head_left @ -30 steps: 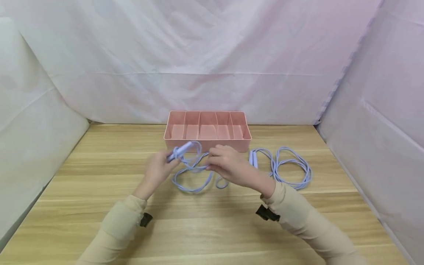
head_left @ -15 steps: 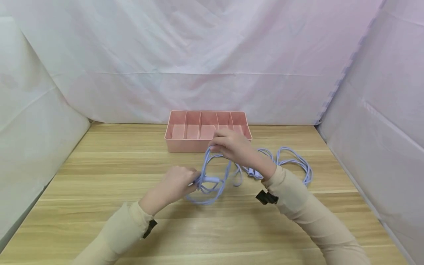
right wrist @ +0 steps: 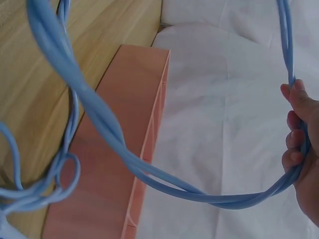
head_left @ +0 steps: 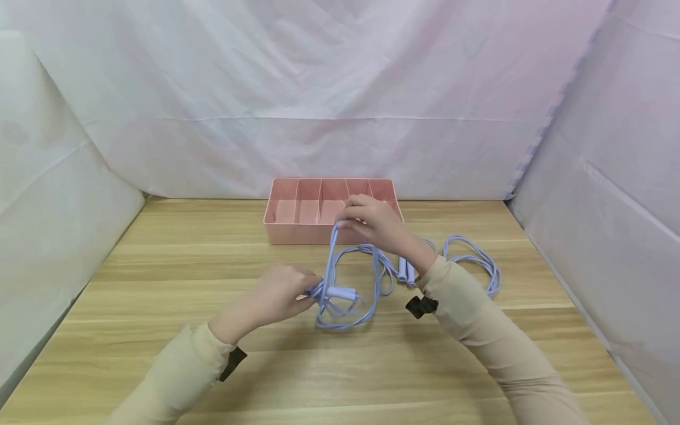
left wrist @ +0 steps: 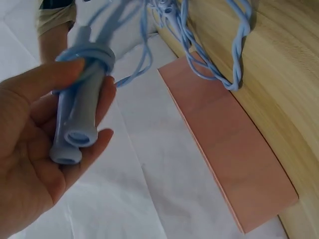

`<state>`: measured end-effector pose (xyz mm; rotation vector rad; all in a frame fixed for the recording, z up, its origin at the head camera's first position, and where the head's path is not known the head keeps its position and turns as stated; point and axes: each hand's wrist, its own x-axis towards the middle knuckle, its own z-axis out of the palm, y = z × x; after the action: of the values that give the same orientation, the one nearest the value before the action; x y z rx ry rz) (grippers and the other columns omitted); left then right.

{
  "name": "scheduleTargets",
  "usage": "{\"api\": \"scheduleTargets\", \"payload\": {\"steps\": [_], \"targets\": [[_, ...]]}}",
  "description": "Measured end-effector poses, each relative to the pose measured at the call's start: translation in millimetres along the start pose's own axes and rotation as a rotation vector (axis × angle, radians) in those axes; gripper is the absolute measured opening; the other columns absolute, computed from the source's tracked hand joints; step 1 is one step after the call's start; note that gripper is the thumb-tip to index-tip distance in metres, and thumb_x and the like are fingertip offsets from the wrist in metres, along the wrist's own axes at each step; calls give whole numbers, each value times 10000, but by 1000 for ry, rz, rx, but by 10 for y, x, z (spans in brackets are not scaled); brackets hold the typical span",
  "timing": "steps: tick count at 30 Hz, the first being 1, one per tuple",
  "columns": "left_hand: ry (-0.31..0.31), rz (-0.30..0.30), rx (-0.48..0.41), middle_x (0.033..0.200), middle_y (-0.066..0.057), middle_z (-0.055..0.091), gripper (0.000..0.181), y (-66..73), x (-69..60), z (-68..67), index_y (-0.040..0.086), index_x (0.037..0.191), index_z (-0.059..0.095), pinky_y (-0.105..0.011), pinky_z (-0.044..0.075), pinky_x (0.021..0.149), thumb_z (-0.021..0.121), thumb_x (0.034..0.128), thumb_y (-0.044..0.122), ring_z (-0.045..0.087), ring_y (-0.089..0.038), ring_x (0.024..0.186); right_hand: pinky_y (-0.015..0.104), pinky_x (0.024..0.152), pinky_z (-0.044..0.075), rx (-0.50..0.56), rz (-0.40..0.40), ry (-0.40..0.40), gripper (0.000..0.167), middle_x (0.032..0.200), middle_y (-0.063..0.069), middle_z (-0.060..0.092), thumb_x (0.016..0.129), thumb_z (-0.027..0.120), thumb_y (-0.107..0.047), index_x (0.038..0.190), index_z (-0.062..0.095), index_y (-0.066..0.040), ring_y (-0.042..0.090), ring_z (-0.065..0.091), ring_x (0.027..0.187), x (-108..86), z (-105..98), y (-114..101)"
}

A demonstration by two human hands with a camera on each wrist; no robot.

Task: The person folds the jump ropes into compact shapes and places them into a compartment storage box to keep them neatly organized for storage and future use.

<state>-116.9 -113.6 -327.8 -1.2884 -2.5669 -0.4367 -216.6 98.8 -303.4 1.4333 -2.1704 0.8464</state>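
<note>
In the head view my left hand point(head_left: 281, 294) holds a light blue jump rope by its paired handles point(head_left: 341, 293). The left wrist view shows both handles point(left wrist: 83, 112) side by side between thumb and fingers, with cord wound around them. My right hand point(head_left: 372, 223) is raised in front of the pink box and grips the doubled cord point(head_left: 333, 248) of that rope. Seen from the right wrist, the fingers curl round the cord point(right wrist: 239, 200), which hangs in a wide bend. The remaining cord loops down between the hands.
A pink box point(head_left: 297, 233) with several compartments stands at the back of the wooden table point(head_left: 175, 265). A second light blue jump rope lies to the right, its coil point(head_left: 491, 274) and handles point(head_left: 406, 271) partly behind the right forearm. White cloth point(head_left: 340, 88) encloses the table's back and sides.
My left hand has come right and nearer with the handles, turning them. The right hand has lifted its stretch of cord up and away, toward the box front.
</note>
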Motion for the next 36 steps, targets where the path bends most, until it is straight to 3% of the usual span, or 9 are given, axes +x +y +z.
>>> {"api": "scheduleTargets", "payload": {"steps": [7, 13, 16, 20, 23, 26, 29, 33, 36], "targets": [[2, -65, -461, 729, 47, 652, 70, -67, 0, -21, 92, 836, 647, -161, 459, 532, 691, 782, 90, 524, -1, 610, 203, 535, 342, 312, 197, 12, 65, 681, 19, 473, 805, 639, -6, 846, 689, -9, 81, 372, 597, -30, 219, 209], [112, -125, -770, 816, -53, 684, 157, -44, 9, 12, -7, 943, 661, -217, 526, 603, 674, 790, 30, 594, -33, 711, 173, 656, 482, 569, 399, 60, 114, 827, 201, 619, 827, 569, 75, 906, 647, 104, 37, 546, 732, -90, 436, 167], [212, -135, -887, 917, -174, 674, 246, -31, 35, 23, -102, 1009, 625, -272, 546, 711, 662, 772, -47, 635, -90, 862, 161, 635, 462, 644, 477, 99, 132, 832, 242, 620, 853, 537, 73, 930, 621, 140, 51, 530, 695, -117, 513, 65], [333, -176, -890, 905, -207, 665, 240, -48, 62, 39, -119, 969, 629, -278, 538, 734, 677, 736, -88, 627, -76, 885, 165, 585, 408, 697, 546, 176, 151, 781, 139, 633, 880, 539, 7, 923, 626, 122, 77, 482, 650, -173, 625, 33], [371, -202, -867, 893, -195, 669, 241, -69, 71, 58, -107, 958, 638, -268, 539, 724, 691, 725, -81, 626, -56, 875, 178, 612, 425, 718, 593, 205, 155, 783, 26, 629, 892, 531, -13, 924, 615, 113, 81, 511, 696, -232, 721, 75], [410, -210, -898, 936, -224, 656, 286, -96, 87, 87, -130, 1001, 618, -274, 535, 736, 684, 724, -96, 626, -74, 897, 178, 646, 458, 770, 715, 223, 153, 787, -51, 627, 884, 534, -7, 941, 584, 126, 65, 550, 731, -285, 800, 83], [495, -245, -871, 961, -244, 646, 328, -134, 98, 120, -138, 1027, 609, -246, 535, 733, 688, 710, -111, 622, -57, 888, 156, 580, 427, 804, 816, 233, 162, 695, -73, 589, 875, 537, -14, 934, 572, 133, 55, 511, 640, -319, 869, 66], [586, -345, -795, 932, -242, 653, 334, -193, 91, 157, -120, 1019, 625, -182, 527, 693, 706, 695, -102, 613, -2, 829, 154, 480, 336, 791, 810, 268, 146, 573, -45, 503, 859, 550, 0, 861, 588, 141, 63, 424, 520, -338, 950, 57], [598, -421, -789, 925, -242, 654, 334, -237, 73, 182, -113, 1025, 628, -176, 526, 685, 712, 703, -80, 613, 5, 812, 158, 454, 314, 757, 807, 274, 153, 563, 4, 495, 861, 540, 25, 826, 596, 163, 67, 416, 493, -346, 923, 3]]}}
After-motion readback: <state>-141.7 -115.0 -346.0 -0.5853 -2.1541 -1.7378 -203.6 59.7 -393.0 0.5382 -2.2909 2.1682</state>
